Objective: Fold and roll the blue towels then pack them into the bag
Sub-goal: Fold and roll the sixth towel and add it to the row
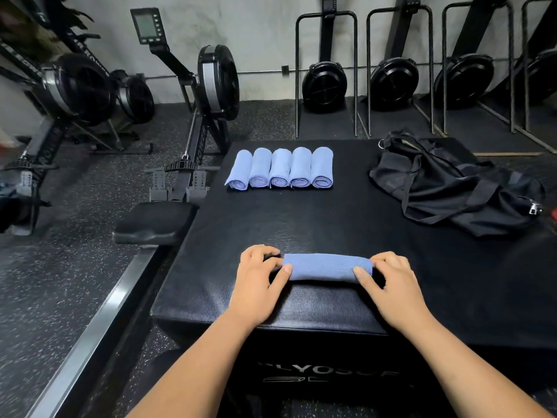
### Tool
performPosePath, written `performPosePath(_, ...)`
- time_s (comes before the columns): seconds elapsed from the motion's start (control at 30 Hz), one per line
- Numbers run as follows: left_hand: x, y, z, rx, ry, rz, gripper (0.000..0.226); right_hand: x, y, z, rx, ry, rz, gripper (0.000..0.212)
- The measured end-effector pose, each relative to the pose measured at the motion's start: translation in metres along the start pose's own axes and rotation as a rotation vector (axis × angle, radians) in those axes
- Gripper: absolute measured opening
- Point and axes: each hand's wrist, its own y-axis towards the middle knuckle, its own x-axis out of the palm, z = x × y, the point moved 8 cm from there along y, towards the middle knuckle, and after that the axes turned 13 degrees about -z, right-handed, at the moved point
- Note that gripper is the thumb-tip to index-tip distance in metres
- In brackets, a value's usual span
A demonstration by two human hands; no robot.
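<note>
Head view: our left grip (258,277) and right grip (389,280) pinch the roll (327,267) by its ends; slackening could let it unroll.

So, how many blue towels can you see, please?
6. Five rolled towels sit side by side near the far edge of the box; the sixth roll is near the front, between left hand and right hand. The bag may hide more.
</note>
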Motion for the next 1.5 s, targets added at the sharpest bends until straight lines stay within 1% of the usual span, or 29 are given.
performPosePath(0.07, -0.001, 0.001, 0.0, -0.009, -0.037, -0.006, 0.029, 0.001, 0.001, 0.002, 0.016, 0.043, -0.017, 0.049)
performPosePath(0.2, -0.001, 0.003, -0.005, -0.058, -0.106, 0.026, 0.032, -0.002, 0.002, 0.0, 0.044, 0.143, -0.019, 0.026)
performPosePath(0.3, -0.006, 0.004, -0.006, -0.114, -0.139, 0.064, 0.018, -0.005, 0.0, -0.007, 0.022, 0.206, -0.038, 0.037)
performPosePath(0.33, -0.008, 0.004, -0.004, -0.118, -0.147, 0.085, 0.016, -0.006, -0.001, -0.009, 0.016, 0.188, -0.047, 0.035)
performPosePath(0.43, -0.013, 0.001, 0.002, -0.165, -0.193, 0.157, 0.022, -0.008, -0.006, -0.014, 0.028, 0.166, -0.053, 0.029)
performPosePath(0.53, -0.013, -0.007, 0.02, -0.228, -0.066, 0.243, 0.02, -0.01, -0.009, -0.017, 0.062, 0.209, -0.046, 0.027)
performPosePath(0.57, -0.012, -0.009, 0.029, -0.237, -0.044, 0.256, 0.02, -0.011, -0.011, -0.016, 0.073, 0.22, -0.043, 0.027)
performPosePath(0.67, -0.003, -0.015, 0.039, -0.258, -0.087, 0.248, 0.023, -0.013, -0.017, -0.015, 0.102, 0.233, -0.024, 0.022)
performPosePath(0.73, 0.004, -0.016, 0.041, -0.239, -0.07, 0.189, 0.02, -0.015, -0.023, -0.017, 0.14, 0.236, -0.002, 0.018)
performPosePath(0.83, 0.018, -0.012, 0.049, -0.142, -0.036, 0.037, 0.012, -0.013, -0.029, -0.021, 0.189, 0.227, 0.045, 0.019)
performPosePath(0.93, 0.032, -0.005, 0.06, -0.091, -0.122, -0.101, 0.033, -0.006, -0.03, -0.027, 0.214, 0.207, 0.056, 0.024)
performPosePath(1.1, 0.048, 0.008, 0.076, -0.088, -0.251, -0.265, 0.064, 0.002, -0.022, -0.028, 0.326, 0.205, -0.02, 0.032)
performPosePath(1.17, 0.05, 0.012, 0.081, -0.089, -0.266, -0.318, 0.068, -0.001, -0.021, -0.03, 0.302, 0.229, -0.029, 0.027)
performPosePath(1.2, 0.049, 0.013, 0.084, -0.088, -0.266, -0.342, 0.068, -0.004, -0.022, -0.033, 0.264, 0.206, -0.02, 0.029)
performPosePath(1.33, 0.051, 0.024, 0.091, -0.064, -0.287, -0.383, 0.068, -0.01, -0.024, -0.041, 0.123, -0.058, -0.018, 0.047)
performPosePath(1.43, 0.054, 0.033, 0.091, -0.049, -0.32, -0.384, 0.065, -0.006, -0.022, -0.035, 0.049, -0.147, -0.076, 0.066)
performPosePath(1.5, 0.053, 0.038, 0.093, -0.046, -0.317, -0.383, 0.064, -0.005, -0.02, -0.031, 0.022, -0.233, -0.108, 0.074)
